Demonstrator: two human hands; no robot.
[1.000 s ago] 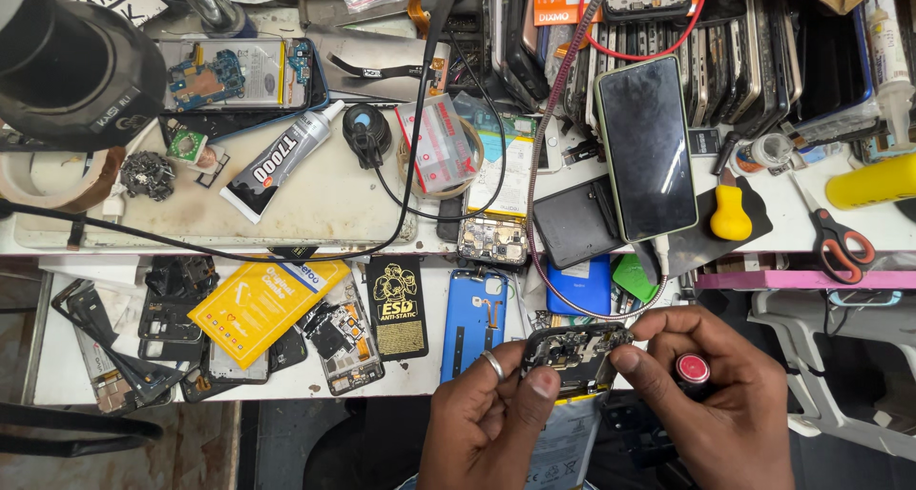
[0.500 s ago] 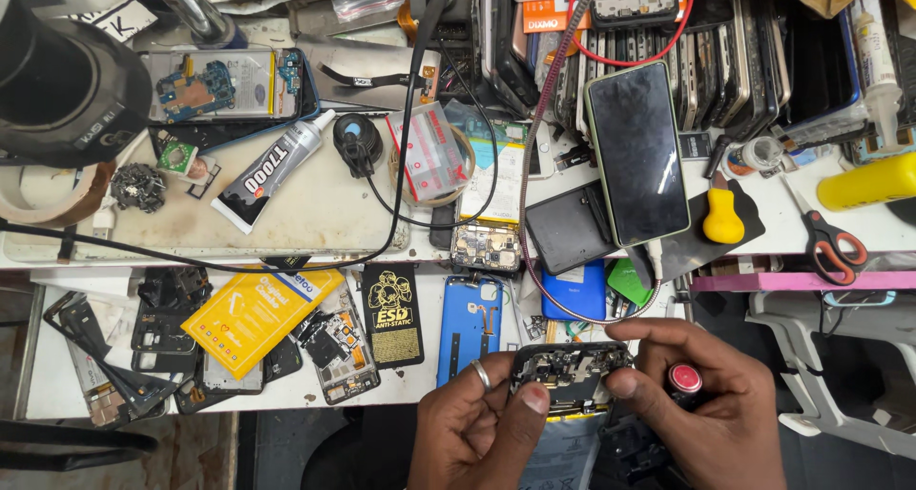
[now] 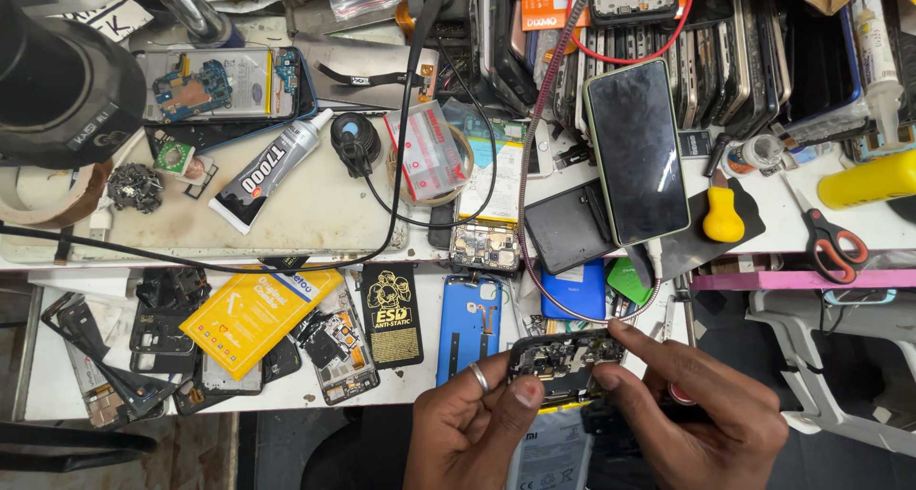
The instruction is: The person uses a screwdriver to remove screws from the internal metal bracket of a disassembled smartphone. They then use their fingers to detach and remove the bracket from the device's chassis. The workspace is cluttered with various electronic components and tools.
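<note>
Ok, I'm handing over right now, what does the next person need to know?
Left hand: grips the opened phone by its left end, thumb on top.
Right hand: forefinger presses the phone's upper right edge; a red-capped tool is tucked in the palm.
Phone: held above the bench edge, back off, boards bare.
Blue back cover lies on the bench beside it.
Left: cannot tell.
</note>
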